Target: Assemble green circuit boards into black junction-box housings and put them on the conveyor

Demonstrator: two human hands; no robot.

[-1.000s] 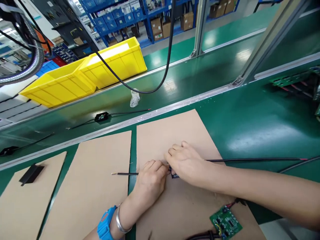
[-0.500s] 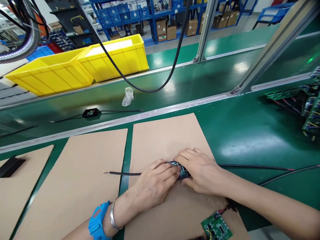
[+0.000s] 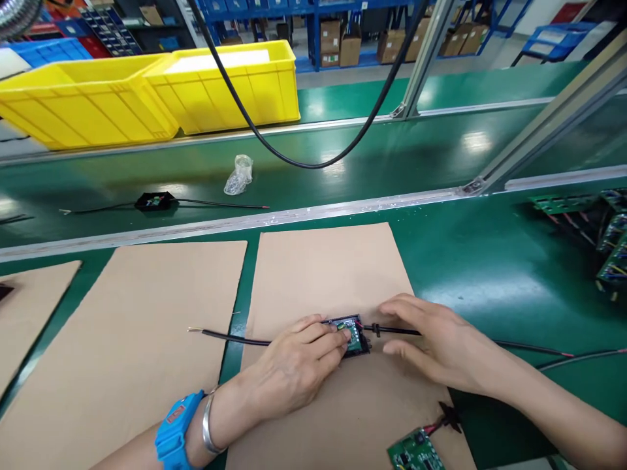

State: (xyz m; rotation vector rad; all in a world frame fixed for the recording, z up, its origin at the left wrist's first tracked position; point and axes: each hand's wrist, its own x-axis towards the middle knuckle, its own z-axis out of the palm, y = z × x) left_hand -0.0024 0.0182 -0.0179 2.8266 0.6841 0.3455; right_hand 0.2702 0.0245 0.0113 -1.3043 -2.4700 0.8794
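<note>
The black case [image 3: 364, 341] lies on the middle of the right-hand cardboard sheet [image 3: 333, 267], its open side up and a green board [image 3: 353, 341] showing inside. The left hand [image 3: 298, 359] comes in from the near left, its fingers [image 3: 323, 346] stretched out close together over the left part of the case, one fingertip on the board. The thumb is hidden, so I cannot tell whether this hand grips the case or only presses on it.

The right hand [image 3: 411, 336] is loose, its thumb and fingers parted, just beyond the case's right end and apart from it. A black cable [image 3: 399, 331] with a small collar [image 3: 376, 329] runs from that end into the space between thumb and fingers; contact with the cable cannot be made out.

On the left wrist, a blue watch [image 3: 179, 424] carries small marks too blurred to read.

The case and its cables line up left to right, with the right end turned slightly toward the near side. Past the left hand, the left cable [image 3: 235, 339] points left and ends in bare wire. Near and right of the case, a loose circuit board [image 3: 416, 452] sits on the same sheet.
</note>
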